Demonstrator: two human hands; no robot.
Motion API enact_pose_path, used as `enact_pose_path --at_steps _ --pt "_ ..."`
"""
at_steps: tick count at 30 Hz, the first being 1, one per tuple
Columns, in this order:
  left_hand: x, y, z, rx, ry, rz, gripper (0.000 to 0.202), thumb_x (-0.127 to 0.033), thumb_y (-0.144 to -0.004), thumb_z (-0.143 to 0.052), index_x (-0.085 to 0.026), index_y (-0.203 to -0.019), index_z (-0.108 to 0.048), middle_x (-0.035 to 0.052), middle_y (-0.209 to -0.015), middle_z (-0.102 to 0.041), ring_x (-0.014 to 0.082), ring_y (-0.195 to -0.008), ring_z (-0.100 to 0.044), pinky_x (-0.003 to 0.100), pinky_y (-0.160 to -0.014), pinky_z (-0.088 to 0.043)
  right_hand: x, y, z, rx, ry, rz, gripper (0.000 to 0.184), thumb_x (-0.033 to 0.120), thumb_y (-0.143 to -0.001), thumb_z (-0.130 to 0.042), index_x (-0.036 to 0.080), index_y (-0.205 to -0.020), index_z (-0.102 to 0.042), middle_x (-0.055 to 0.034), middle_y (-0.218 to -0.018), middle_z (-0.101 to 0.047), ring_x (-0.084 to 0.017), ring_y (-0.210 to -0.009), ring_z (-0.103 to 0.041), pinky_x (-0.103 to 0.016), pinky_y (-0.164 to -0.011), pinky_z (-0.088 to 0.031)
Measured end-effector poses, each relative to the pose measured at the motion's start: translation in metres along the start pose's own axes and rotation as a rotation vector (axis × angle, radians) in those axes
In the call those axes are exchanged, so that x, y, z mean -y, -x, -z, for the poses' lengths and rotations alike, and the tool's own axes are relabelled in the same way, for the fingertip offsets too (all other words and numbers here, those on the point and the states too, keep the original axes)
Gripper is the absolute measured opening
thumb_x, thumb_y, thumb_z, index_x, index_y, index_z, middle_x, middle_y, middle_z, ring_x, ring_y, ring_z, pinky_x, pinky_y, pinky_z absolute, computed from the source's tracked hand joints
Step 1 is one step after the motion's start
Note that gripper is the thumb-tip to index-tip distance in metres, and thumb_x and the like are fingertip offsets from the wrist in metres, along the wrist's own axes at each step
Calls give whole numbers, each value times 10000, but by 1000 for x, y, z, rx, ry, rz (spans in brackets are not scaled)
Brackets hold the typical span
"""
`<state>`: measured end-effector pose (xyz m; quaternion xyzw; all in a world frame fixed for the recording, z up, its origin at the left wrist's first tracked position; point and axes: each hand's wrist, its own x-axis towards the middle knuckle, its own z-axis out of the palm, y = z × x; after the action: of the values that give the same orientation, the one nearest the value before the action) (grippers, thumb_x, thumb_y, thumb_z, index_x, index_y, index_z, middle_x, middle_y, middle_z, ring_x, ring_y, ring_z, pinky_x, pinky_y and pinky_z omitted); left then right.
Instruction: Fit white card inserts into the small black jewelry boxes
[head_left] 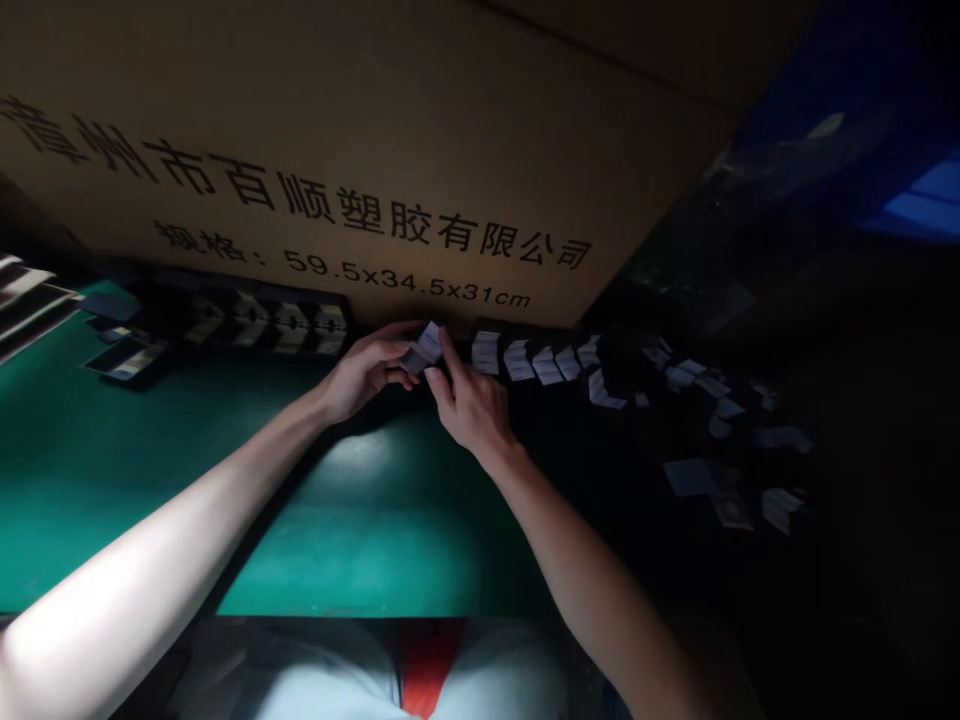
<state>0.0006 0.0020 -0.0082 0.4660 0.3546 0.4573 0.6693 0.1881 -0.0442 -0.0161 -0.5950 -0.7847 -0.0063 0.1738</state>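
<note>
Both my hands meet at the back of a green table (360, 520), just in front of a big cardboard box (375, 150). My left hand (367, 372) and my right hand (472, 400) pinch the same small white folded card piece (426, 345) between their fingertips. A row of similar small white folded pieces (540, 362) lies directly right of my right hand.
Black trays (262, 322) with several filled slots stand along the box at the left, and a loose black tray (127, 360) lies beside them. More white pieces (720, 420) are scattered on the dark right side. A blue object (922, 195) is at the far right.
</note>
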Motion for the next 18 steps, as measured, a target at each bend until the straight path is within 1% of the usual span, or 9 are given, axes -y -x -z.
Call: enact_pose_path --at_steps 5,11,18 --pt "-3 1 -3 -2 15 9 597 -370 -747 -757 -141 -1294 -691 75 -825 -750 199 -675 -675 295 -647 -571 1 0 1 22 33 -10 619 495 -1131 -271 216 -1683 -268 -94 -1077 -783 -181 -884 -731 -239 -753 -491" --pt "-3 1 -2 7 17 15 591 -366 -771 -741 -142 -1315 -684 71 -810 -748 202 -674 -677 293 -639 -568 1 0 0 2 5 -7 623 497 -1132 -273 211 -1686 -257 -87 -1075 -790 -181 -874 -739 -239 -728 -476" --pt "0 0 1 3 5 15 601 -382 -781 -754 -140 -1329 -701 83 -838 -757 199 -709 -682 293 -675 -581 2 0 3 15 43 -20 622 505 -1129 -291 198 -1670 -309 -92 -980 -806 -179 -840 -747 -238 -729 -479"
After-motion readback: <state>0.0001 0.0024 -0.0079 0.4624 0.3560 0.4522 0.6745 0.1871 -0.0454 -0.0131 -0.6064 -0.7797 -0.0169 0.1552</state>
